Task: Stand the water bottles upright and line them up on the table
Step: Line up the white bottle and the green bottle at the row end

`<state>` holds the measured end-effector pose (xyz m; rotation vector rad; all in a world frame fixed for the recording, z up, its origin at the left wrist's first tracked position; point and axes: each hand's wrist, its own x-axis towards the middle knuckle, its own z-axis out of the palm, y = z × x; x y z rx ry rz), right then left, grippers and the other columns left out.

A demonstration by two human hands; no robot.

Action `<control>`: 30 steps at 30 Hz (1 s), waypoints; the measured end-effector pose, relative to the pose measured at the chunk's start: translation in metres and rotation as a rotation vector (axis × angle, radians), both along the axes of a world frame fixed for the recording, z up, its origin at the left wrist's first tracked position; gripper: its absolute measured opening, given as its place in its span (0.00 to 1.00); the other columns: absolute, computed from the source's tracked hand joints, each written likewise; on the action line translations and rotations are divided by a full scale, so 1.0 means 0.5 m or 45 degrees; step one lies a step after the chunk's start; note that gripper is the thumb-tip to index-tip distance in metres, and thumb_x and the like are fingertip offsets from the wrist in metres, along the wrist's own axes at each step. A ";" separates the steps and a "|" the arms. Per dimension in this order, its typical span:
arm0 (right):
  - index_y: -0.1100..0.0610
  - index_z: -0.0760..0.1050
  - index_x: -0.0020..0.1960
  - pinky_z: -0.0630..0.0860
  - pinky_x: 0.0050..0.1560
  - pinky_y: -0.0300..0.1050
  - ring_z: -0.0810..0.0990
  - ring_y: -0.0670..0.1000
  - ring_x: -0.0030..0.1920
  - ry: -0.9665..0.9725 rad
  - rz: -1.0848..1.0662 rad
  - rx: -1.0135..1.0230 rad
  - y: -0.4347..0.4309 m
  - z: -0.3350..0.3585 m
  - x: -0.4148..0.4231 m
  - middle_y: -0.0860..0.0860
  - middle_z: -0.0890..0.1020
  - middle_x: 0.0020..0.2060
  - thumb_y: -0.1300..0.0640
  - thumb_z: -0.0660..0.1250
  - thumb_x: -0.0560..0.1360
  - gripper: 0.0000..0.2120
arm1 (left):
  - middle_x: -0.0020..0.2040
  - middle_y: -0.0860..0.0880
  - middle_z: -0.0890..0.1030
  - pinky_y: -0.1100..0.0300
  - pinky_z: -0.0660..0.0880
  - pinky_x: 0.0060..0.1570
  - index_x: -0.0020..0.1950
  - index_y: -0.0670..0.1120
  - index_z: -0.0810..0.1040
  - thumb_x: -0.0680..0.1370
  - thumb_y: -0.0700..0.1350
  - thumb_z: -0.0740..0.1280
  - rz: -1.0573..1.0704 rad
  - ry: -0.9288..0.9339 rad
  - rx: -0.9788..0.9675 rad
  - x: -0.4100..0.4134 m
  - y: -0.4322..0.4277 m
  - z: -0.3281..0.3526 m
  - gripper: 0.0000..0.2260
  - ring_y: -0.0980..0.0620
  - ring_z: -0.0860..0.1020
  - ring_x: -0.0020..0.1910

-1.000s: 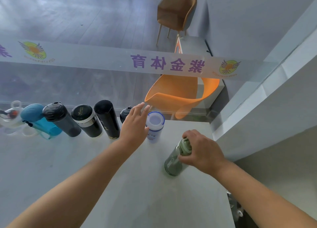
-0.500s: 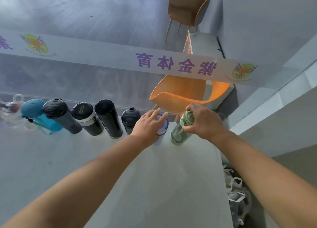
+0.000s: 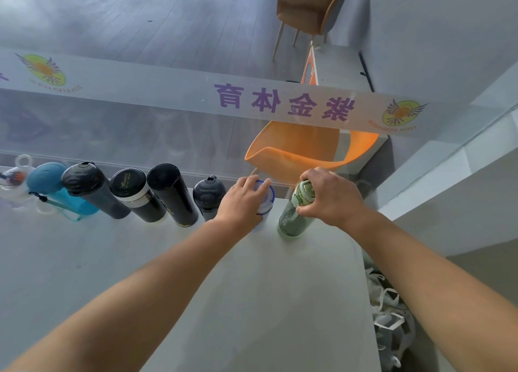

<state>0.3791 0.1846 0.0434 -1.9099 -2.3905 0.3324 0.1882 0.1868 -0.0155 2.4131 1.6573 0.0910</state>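
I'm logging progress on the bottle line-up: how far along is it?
Done: five bottles, from the blue bottle to the small dark bottle, stand in a row along the table. In hand: the left hand holds the white bottle, the right hand grips the green bottle, both upright at the row's end. Left: letting go, it seems.

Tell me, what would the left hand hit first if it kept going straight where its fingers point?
The left hand lies over the white bottle with the blue rim, so it would push that first. Beyond it likely comes the glass panel, though depth is unclear.
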 end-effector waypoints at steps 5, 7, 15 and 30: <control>0.51 0.62 0.69 0.74 0.53 0.51 0.70 0.54 0.62 0.057 -0.017 -0.014 -0.004 -0.011 0.004 0.49 0.69 0.63 0.43 0.74 0.64 0.39 | 0.75 0.46 0.56 0.55 0.52 0.71 0.75 0.51 0.50 0.67 0.53 0.73 0.087 -0.120 0.174 -0.050 -0.006 0.027 0.43 0.47 0.53 0.73; 0.50 0.57 0.72 0.74 0.52 0.52 0.68 0.55 0.62 0.119 -0.058 0.007 -0.018 -0.024 0.006 0.51 0.67 0.64 0.45 0.76 0.62 0.44 | 0.75 0.46 0.56 0.54 0.53 0.71 0.75 0.51 0.51 0.67 0.53 0.73 0.181 -0.076 0.155 -0.088 -0.012 0.026 0.43 0.47 0.52 0.73; 0.50 0.62 0.68 0.74 0.41 0.49 0.73 0.56 0.52 0.041 -0.010 0.097 -0.030 -0.040 0.008 0.54 0.69 0.54 0.49 0.74 0.64 0.37 | 0.73 0.44 0.60 0.53 0.53 0.69 0.72 0.46 0.58 0.74 0.41 0.64 0.259 0.032 0.046 -0.126 -0.008 -0.003 0.28 0.43 0.55 0.71; 0.48 0.53 0.73 0.75 0.42 0.51 0.72 0.55 0.55 0.003 0.023 0.050 -0.029 -0.030 -0.001 0.53 0.69 0.58 0.50 0.75 0.64 0.44 | 0.74 0.43 0.58 0.54 0.51 0.71 0.73 0.44 0.56 0.73 0.41 0.68 0.273 -0.111 0.148 -0.124 -0.024 -0.016 0.32 0.45 0.52 0.74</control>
